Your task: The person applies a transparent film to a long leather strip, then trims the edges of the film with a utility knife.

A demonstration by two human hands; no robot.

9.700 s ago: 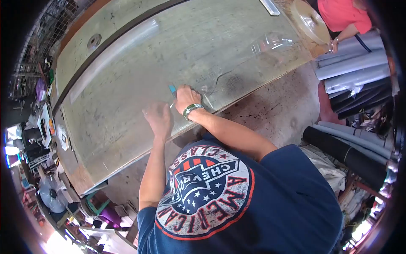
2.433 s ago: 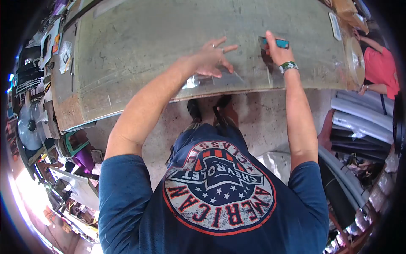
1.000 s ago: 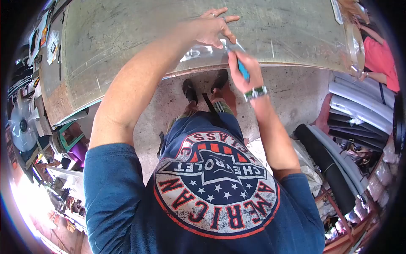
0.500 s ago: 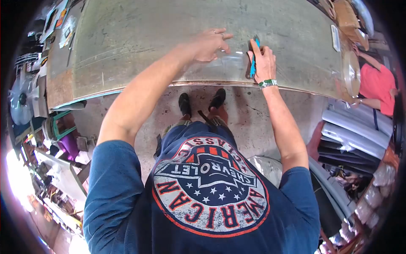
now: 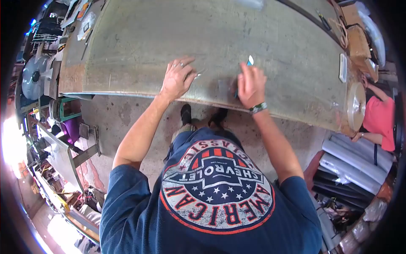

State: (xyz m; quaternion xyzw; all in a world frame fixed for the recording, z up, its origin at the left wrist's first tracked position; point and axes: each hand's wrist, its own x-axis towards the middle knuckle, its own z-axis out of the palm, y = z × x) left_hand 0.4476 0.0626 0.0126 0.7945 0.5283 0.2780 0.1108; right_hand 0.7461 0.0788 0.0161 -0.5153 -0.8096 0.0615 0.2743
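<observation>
My right hand point(image 5: 252, 84) is closed around a blue utility knife point(image 5: 250, 61), near the front edge of a large worn grey-green worktable point(image 5: 169, 38). The knife's tip points away from me, and my fingers hide most of its body. To the left, my left hand point(image 5: 178, 78) is over the table with its fingers curled and slightly blurred. A thin shiny sliver point(image 5: 200, 73) glints at its fingertips; I cannot make out what it is. A faint clear patch point(image 5: 225, 86), like plastic film, lies on the surface between my hands.
At the right end, another person in a red shirt point(image 5: 379, 118) stands by a large roll point(image 5: 356, 106). Cardboard boxes point(image 5: 358, 40) and a dark strip point(image 5: 311, 17) are at the far right. Wrapped rolls point(image 5: 351, 169) lie below. A metal-framed panel point(image 5: 59, 154) stands at left.
My left hand has moved left and nearer to me, its fingers now curled. My right hand, with the knife, sits closer to the front edge. The view has shifted, showing more of the table's far side.
</observation>
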